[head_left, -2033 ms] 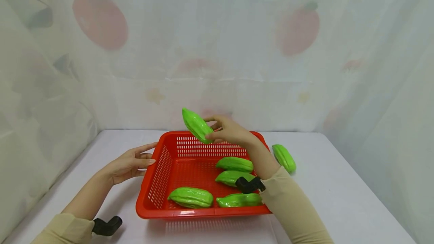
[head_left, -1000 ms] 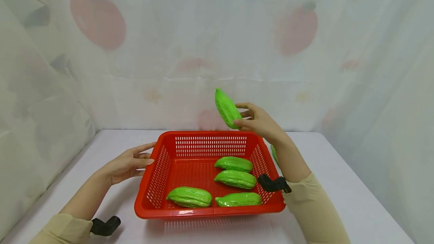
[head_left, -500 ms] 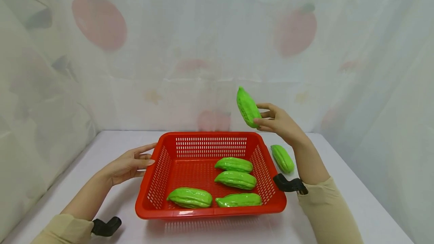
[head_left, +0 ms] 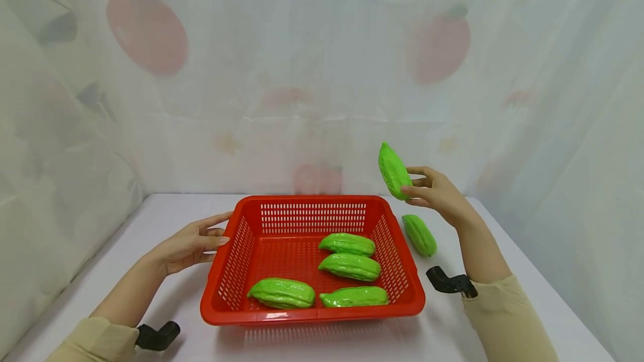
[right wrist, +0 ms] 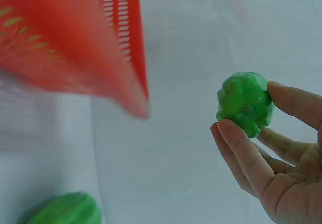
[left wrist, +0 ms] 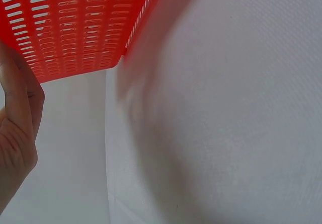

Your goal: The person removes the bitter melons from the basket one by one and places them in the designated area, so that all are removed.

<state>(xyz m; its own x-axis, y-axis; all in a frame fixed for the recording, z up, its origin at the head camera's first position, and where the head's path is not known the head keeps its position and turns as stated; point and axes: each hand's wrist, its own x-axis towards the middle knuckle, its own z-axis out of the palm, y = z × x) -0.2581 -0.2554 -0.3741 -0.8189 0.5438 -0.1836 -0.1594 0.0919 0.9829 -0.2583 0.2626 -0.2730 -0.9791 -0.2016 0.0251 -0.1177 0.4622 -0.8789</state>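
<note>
A glossy, ridged green bitter melon [head_left: 394,171] is held up in my right hand [head_left: 436,194], behind and to the right of the basket, pointed end up. Thumb and fingertips pinch its lower end; the right wrist view shows the blunt stem end [right wrist: 246,105] of it between them. At the left side of the red plastic basket [head_left: 312,316], my left hand [head_left: 188,246] holds the rim with thumb and fingers; some fingertips are hidden. Several more bitter melons lie inside, among them one at the front left [head_left: 282,293] and one at the right [head_left: 349,267].
One more bitter melon [head_left: 420,236] lies on the white-covered table [head_left: 503,295], just right of the basket. A patterned white cloth [head_left: 322,71] hangs behind and at both sides. Black wrist mounts [head_left: 158,336] project from both sleeves.
My right hand has carried the held bitter melon from above the basket to the right, past its back right corner, rising and then dipping slightly. The left hand and basket stay put.
</note>
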